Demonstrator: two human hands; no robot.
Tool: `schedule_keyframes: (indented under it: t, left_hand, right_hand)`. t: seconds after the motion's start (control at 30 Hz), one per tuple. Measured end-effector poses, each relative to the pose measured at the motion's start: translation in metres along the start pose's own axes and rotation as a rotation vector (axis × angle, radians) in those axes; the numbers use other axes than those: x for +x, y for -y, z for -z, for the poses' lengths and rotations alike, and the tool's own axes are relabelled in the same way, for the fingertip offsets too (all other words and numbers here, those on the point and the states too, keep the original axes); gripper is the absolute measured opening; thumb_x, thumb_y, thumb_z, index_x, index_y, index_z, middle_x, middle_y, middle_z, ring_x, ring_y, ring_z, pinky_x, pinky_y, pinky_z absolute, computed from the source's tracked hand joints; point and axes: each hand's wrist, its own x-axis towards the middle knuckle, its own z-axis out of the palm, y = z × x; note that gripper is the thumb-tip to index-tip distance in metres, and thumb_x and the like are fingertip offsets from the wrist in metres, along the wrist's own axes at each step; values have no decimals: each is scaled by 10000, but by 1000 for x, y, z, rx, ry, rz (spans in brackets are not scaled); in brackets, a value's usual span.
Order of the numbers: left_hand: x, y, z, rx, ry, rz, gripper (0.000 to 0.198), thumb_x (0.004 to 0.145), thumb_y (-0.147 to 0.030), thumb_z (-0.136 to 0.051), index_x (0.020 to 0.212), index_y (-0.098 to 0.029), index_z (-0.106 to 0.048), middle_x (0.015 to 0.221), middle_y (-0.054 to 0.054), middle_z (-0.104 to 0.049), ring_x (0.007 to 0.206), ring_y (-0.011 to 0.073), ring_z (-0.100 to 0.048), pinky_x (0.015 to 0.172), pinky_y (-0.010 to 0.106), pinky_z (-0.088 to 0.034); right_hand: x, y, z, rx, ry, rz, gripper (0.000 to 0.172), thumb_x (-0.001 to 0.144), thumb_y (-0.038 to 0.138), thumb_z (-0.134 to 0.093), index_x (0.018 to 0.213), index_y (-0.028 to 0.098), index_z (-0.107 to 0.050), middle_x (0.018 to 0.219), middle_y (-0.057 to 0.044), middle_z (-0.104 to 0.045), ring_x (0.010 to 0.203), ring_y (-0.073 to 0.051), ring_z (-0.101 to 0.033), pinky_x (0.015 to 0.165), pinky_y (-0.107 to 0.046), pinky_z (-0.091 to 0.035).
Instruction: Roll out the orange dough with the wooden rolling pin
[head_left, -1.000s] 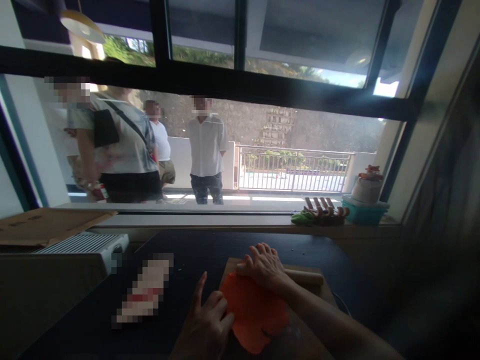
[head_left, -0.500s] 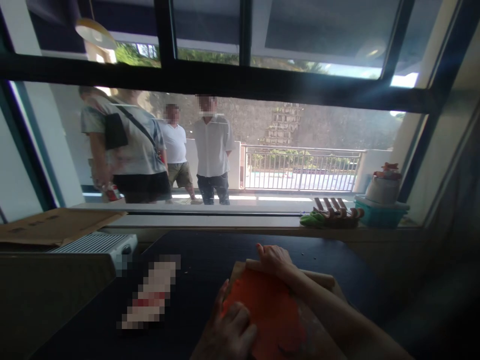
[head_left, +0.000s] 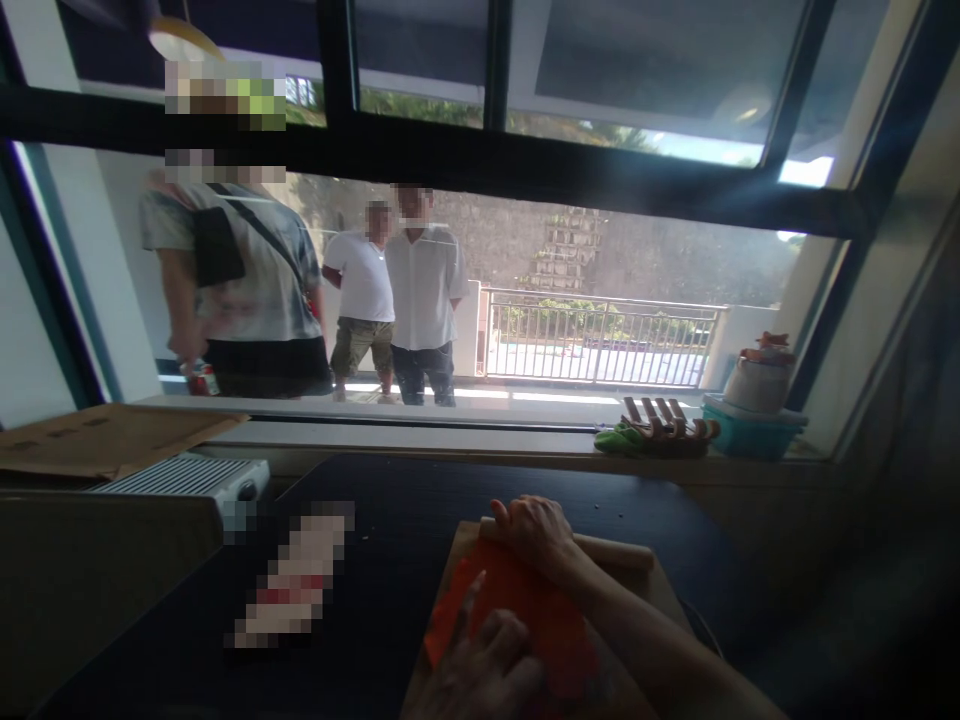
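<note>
A thin orange sheet, which looks like dough or clay, lies on a wooden board on the dark table. My left hand rests over its near left part, index finger stretched out and the other fingers curled. Across the board's far end lies a wooden rolling pin. My right hand is wrapped over its left part, with my forearm crossing the right side of the sheet. The pin's stretch under my palm is hidden.
A blurred-out long item lies left on the dark table. Cardboard covers part of a white appliance. On the sill stand a brown rack and a teal box. Several people are outside the window.
My left hand has shifted right over the sheet and its index finger has straightened. The sheet's left edge now shows farther left. My right hand stays on the rolling pin.
</note>
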Motion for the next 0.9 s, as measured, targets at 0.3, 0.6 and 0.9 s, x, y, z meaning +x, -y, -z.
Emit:
schedule_keyframes:
  t: [0.3, 0.6, 0.9]
  left_hand:
    - [-2, -5, -4, 16, 15, 32, 75, 804, -384, -663, 844, -322, -644, 852, -50, -606, 864, 168, -566, 1194, 441, -154]
    - [0, -6, -1, -6, 31, 69, 157, 827, -451, -626, 834, -295, -650, 904, -36, -617, 925, 180, -566, 1180, 448, -179]
    - [-3, -11, 17, -134, 75, 53, 404, 763, -606, -628, 953, -250, -610, 1004, 0, -623, 993, 196, -559, 1174, 485, -148]
  right_hand:
    - [6, 11, -11, 11, -17, 83, 567, 1007, 473, -269, 832, 189, -728, 882, -104, -724, 846, -222, -679, 745, -295, -466]
    - [7, 10, -6, 14, 19, 84, 573, 1007, 476, -255, 858, 182, -724, 914, -109, -723, 876, -217, -670, 762, -294, -461]
    - [2, 11, -3, 32, 34, 60, 595, 998, 506, -242, 896, 177, -726, 942, -115, -718, 896, -228, -663, 780, -307, -452]
